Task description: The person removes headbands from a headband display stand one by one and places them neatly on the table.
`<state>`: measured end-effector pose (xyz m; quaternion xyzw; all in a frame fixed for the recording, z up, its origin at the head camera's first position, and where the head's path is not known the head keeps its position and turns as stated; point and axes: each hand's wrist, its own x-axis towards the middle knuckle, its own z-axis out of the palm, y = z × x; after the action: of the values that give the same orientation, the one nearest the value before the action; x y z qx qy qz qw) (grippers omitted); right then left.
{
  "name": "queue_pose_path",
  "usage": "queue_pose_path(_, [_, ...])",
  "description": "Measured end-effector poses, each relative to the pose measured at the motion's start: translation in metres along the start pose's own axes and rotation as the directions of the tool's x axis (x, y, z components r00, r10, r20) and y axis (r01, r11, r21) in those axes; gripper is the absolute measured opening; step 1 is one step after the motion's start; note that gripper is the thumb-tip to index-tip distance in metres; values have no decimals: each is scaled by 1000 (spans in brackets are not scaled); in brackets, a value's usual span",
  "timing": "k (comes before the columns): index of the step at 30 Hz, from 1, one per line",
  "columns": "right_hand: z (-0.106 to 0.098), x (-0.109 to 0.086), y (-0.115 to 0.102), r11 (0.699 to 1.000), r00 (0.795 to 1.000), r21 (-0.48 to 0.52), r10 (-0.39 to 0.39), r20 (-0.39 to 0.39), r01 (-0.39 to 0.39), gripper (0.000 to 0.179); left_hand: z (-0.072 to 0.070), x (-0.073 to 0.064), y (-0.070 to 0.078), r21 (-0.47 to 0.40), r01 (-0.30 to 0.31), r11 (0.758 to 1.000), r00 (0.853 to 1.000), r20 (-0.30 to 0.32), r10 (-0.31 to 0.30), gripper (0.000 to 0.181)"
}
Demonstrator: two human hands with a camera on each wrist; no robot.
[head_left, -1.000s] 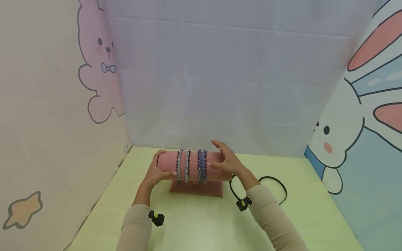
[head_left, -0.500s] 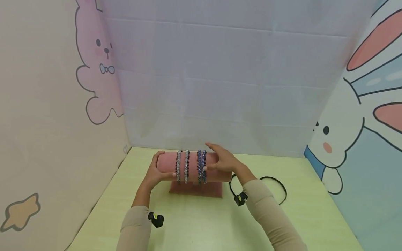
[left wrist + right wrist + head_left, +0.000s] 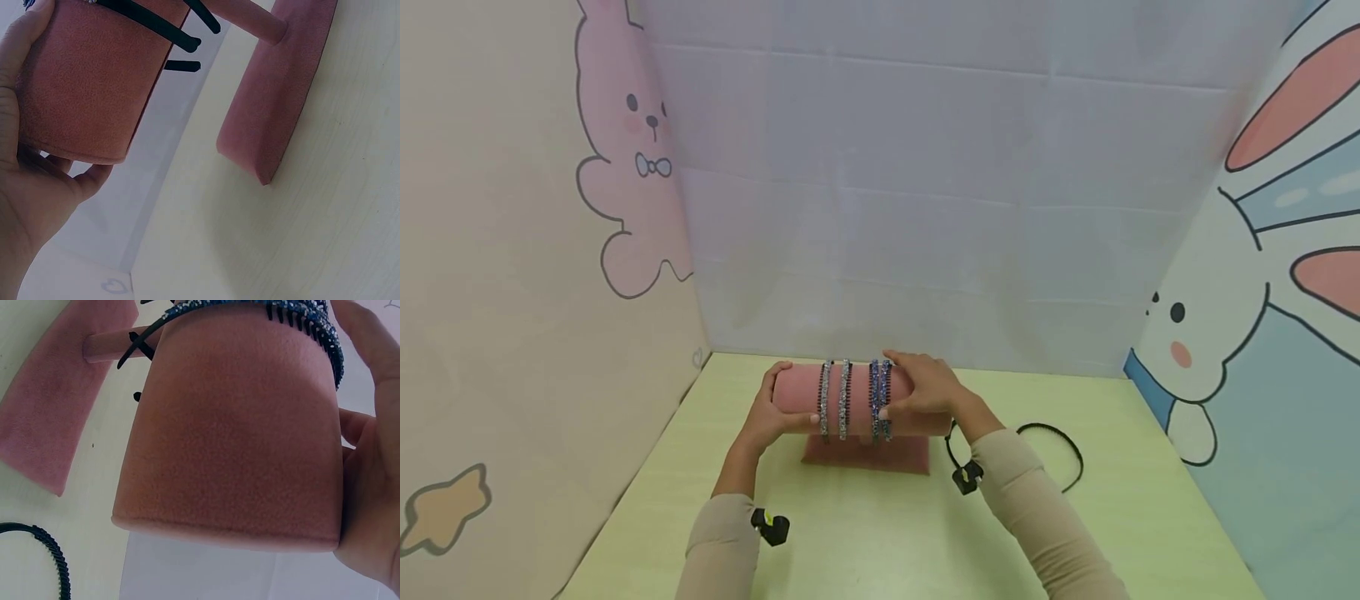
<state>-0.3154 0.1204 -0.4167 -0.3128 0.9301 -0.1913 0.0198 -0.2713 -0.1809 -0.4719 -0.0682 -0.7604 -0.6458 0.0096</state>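
A pink plush headband stand (image 3: 797,385) lies crosswise on its flat pink base (image 3: 865,454). Two silver glittery headbands (image 3: 844,400) circle its left half, and two blue glittery headbands (image 3: 876,400) sit close together on the right half. My left hand (image 3: 766,415) grips the left end of the roll, thumb in front and fingers round the back and end. At the blue pair, my right hand (image 3: 927,387) holds the rightmost band, thumb on its front and fingers at its top and back. Comb teeth line the blue headband (image 3: 306,325) in the right wrist view.
On the pale green table (image 3: 865,542), a black toothed headband (image 3: 1078,454) lies to the right; another black curved piece (image 3: 951,450) shows left of my right forearm. Printed cloth walls (image 3: 880,208) rise behind and at both sides.
My right hand has moved left and down along the roll, and its raised fingers have closed onto the rightmost blue headband. The left hand keeps its grip.
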Motion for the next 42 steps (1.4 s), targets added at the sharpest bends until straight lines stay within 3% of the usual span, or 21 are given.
queue_pose_path(6, [0, 0, -5, 990, 998, -136, 36, 44, -30, 106, -3, 10, -22, 22, -16, 1000, 1000, -25, 17, 106])
queue_pose_path(14, [6, 0, -12, 973, 996, -217, 85, 40, -75, 110, -3, 7, -18, 3, 28, 1000, 999, -19, -28, 106])
queue_pose_path(26, [7, -3, -14, 977, 997, -198, 77, -4, -76, 112, 0, -4, 6, 4, 20, 1000, 1000, 1, -20, 103])
queue_pose_path(42, [4, -8, -6, 987, 999, -153, 47, -17, -49, 109, 1, -3, 2, -13, -4, 1000, 1000, -10, 4, 102])
